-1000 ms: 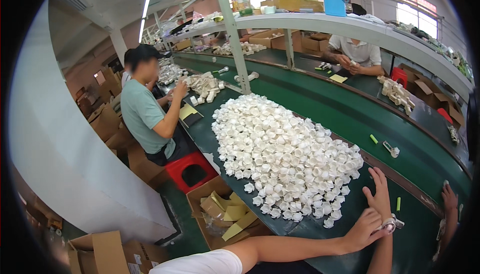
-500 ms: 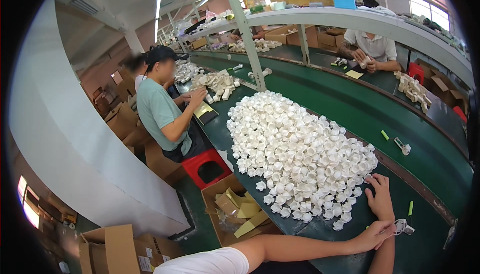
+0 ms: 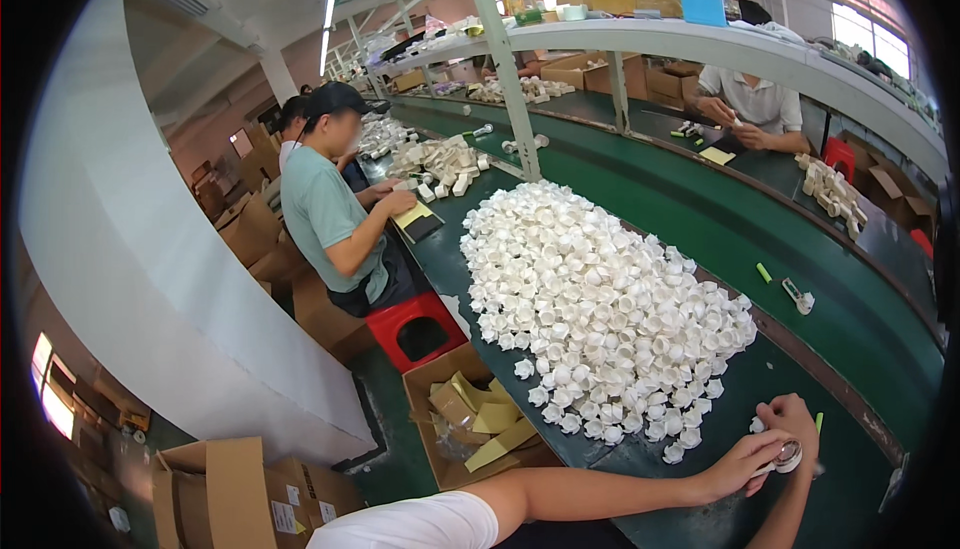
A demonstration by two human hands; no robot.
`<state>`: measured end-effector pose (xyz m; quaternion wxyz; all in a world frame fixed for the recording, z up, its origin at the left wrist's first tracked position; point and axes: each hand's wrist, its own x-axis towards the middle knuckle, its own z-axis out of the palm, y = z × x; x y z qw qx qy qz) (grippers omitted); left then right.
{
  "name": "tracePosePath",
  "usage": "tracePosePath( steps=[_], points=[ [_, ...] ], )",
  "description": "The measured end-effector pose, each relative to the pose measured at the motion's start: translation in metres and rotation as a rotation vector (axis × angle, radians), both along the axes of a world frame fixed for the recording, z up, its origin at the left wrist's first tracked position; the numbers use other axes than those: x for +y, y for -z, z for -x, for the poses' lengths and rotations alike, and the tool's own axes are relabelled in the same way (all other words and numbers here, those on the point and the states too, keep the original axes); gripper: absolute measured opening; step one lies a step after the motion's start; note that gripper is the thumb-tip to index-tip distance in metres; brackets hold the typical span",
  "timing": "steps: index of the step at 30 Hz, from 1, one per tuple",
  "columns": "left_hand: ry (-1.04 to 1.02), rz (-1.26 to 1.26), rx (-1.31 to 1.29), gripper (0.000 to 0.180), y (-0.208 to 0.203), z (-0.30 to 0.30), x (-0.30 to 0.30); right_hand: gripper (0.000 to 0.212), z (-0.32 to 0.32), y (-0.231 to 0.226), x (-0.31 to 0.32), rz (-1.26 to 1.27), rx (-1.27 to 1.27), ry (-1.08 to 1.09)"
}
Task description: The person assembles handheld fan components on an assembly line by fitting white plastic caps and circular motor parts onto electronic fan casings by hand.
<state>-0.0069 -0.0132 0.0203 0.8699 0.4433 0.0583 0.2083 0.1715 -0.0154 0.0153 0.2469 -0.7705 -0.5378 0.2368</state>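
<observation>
A large heap of white flower-shaped plastic cups (image 3: 600,319) is spread over the dark green bench top. My left hand (image 3: 738,467) reaches in from the left, its fingers pinched on a small white part with a round, ring-like end (image 3: 789,456). Close beside it, at the heap's near right corner, is my right hand (image 3: 792,421) with curled fingers. A single white flower-shaped cup (image 3: 757,425) shows at its fingertips. The two hands nearly meet, and my left fingers partly cover the right wrist.
A light green cylinder (image 3: 819,423) lies just past my right hand. On the green conveyor are another green cylinder (image 3: 763,273) and a white part (image 3: 798,296). A co-worker (image 3: 325,199) sits at left on a red stool (image 3: 415,331). An open carton (image 3: 415,389) stands below the bench.
My right hand has drawn back from the heap's edge toward my left hand, with a white cup at its fingertips. My left hand has turned the round-ended part slightly. The view has shifted a little.
</observation>
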Motion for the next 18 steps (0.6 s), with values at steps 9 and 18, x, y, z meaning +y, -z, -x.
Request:
tracePosePath(
  steps=[9, 18],
  points=[
    [-0.220, -0.114, -0.093, 0.027, 0.036, -0.024, 0.006, 0.031, -0.008, 0.003, 0.007, 0.067, -0.073, 0.047],
    [-0.395, 0.408, 0.199, 0.028, -0.009, -0.004, 0.024, 0.020, -0.004, -0.048, -0.018, -0.344, 0.438, 0.231]
  ],
)
